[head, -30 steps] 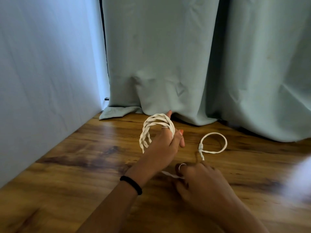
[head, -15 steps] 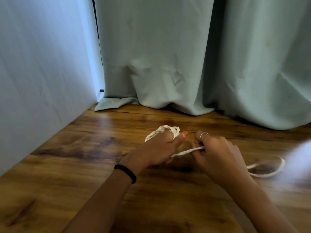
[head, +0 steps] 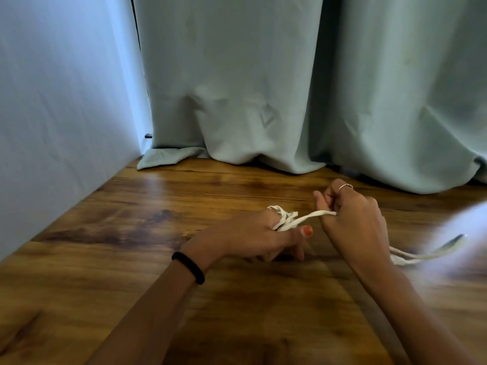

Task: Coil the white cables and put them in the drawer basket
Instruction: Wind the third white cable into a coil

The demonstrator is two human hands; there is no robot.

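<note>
The fingers of the left hand (head: 253, 237) are curled round a small bundle of coiled white cable (head: 286, 219), with the thumb, its nail painted orange, laid along the near side of the bundle. The coils are seen bunched above the thumb, partly hidden by the knuckles. From the bundle a single flat strand is drawn taut to the right and is gripped in the curled fingers of the right hand (head: 350, 219), where it passes into the fist below the forefinger. A thin ring is worn on a finger of that hand. The two hands are held just beside each other, low over the wooden floor (head: 131, 259); whether the left hand's lower fingers touch the boards cannot be told.

Behind the right wrist, the slack remainder of the cable is seen trailing over the floor towards the right edge, where it is blurred. A pale smear is noted at that edge; its nature cannot be determined.

A black band (head: 188, 267) is worn on the left wrist. Both forearms are bare.

Beyond the hands, pale green curtains (head: 263, 88) are hung down to the floor, their hems gathered on the boards. A pale wall (head: 58, 114) is recorded on the left.
</note>
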